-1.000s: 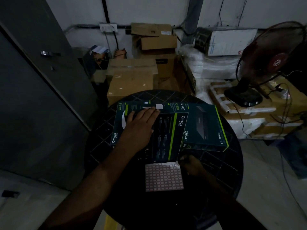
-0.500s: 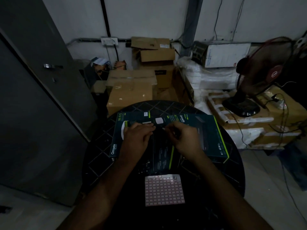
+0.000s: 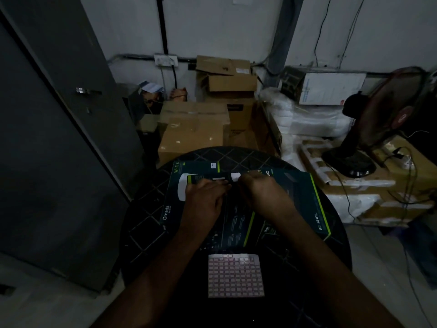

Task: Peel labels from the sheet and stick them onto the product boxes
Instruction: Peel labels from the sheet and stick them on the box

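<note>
Three dark teal product boxes lie on a round black table (image 3: 144, 223): a left box (image 3: 172, 197), a middle box (image 3: 236, 223) overlapping both others, and a right box (image 3: 307, 200). A pink-gridded label sheet (image 3: 235, 275) lies flat at the table's near edge, touched by neither hand. My left hand (image 3: 205, 200) rests on the far end of the middle box with its fingers laid forward. My right hand (image 3: 262, 192) meets it there, fingers bent down at a white patch (image 3: 235, 176) on the box edge. Its fingertips are hidden, and no label shows between them.
Brown cardboard cartons (image 3: 191, 133) are stacked behind the table. A standing fan (image 3: 390, 119) sits on wrapped cartons at the right, with cables trailing. A grey door (image 3: 59, 138) fills the left side. The room is dim.
My right hand left the label sheet's top corner and moved up to the far end of the middle box beside my left hand. My left hand stayed there.
</note>
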Tool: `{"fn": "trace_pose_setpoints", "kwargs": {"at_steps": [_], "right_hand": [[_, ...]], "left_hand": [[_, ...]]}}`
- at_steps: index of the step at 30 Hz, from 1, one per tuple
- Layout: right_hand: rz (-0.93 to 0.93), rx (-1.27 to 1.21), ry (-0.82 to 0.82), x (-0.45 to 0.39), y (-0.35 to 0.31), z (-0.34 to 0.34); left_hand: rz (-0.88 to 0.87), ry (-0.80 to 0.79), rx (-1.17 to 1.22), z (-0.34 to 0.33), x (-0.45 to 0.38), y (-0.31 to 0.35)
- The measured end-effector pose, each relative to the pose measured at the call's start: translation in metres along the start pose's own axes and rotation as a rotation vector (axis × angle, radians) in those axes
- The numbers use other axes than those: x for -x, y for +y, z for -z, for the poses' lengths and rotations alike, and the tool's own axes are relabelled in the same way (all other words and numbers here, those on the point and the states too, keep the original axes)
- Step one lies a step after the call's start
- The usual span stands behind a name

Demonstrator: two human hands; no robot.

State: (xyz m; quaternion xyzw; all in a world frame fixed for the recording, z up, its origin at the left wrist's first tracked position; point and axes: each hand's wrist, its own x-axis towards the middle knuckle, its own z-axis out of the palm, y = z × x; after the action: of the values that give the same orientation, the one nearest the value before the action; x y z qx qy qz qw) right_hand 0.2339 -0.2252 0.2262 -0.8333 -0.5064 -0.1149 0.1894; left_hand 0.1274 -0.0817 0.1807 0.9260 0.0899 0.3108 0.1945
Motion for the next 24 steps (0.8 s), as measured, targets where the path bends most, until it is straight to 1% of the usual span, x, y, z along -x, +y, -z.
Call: {"fn": "trace_pose_setpoints", "kwargs": {"at_steps": [2,5,8,12,15,18,19,24], "right_hand": [[0.038,0.066,-0.023,-0.002,0.000,0.000],[0.052,0.173,-0.099,-0.006,0.001,-0.003],[0.080,0.176,-0.148,-0.010,0.006,0.000],[0.123,0.062,-0.189,-0.010,0.011,0.013],[0.082,-0.027,-0.206,-0.009,0.019,0.016],[-0.009,-0.237,-0.124,-0.009,0.030,0.012],[-0.020,-0.273,-0.104,-0.009,0.031,0.010],[0.028,-0.275,-0.059,-0.012,0.031,0.000]], "left_hand": [[-0.004,-0.007,-0.005,0.001,-0.001,0.001],[0.000,-0.015,-0.005,0.001,0.000,0.001],[-0.013,-0.012,0.003,0.002,0.001,0.001],[-0.021,0.007,0.002,0.002,0.001,0.002],[-0.026,0.024,0.003,0.000,0.001,0.000],[-0.029,0.037,0.005,-0.003,0.002,-0.002],[-0.031,0.038,0.004,-0.004,0.002,-0.002],[-0.021,0.004,-0.017,-0.003,0.003,-0.002]]}}
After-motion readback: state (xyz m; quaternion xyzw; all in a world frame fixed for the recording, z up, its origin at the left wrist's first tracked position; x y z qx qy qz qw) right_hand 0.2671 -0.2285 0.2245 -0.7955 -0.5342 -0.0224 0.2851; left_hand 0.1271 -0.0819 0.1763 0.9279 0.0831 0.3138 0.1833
